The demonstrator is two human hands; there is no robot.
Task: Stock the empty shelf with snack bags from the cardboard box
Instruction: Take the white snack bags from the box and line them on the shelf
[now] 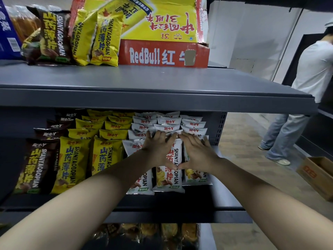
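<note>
Two bare forearms (93,190) reach forward from below toward the middle shelf (162,202); the left hand (158,150) and the right hand (198,152) lie side by side on the white snack bags (168,181), and the tips of the two thumbs touch each other. The fingers of both hands are stretched and a little spread, laid flat against the front bags with the fingertips near the top edges; neither hand closes around a bag. The white bags stand upright in three rows at the right part of this shelf, one bag behind another; to their left stand two rows of yellow snack bags (75,159), and further left a row of dark brown snack bags (34,165). On the upper shelf (144,82) sits the RedBull cardboard box (162,53), red and yellow, with its flap lifted; just beside it on the left lean some loose yellow bags (100,38) and a loose brown bag (48,37); a blue package (7,27) is at the far left. Under the middle shelf some yellowish packets (153,231) show, too blurred to read. At the right another person (310,69) in a white shirt and light jeans stands on the pale floor; a brown carton (317,174) lies open on the floor near that person's feet.
</note>
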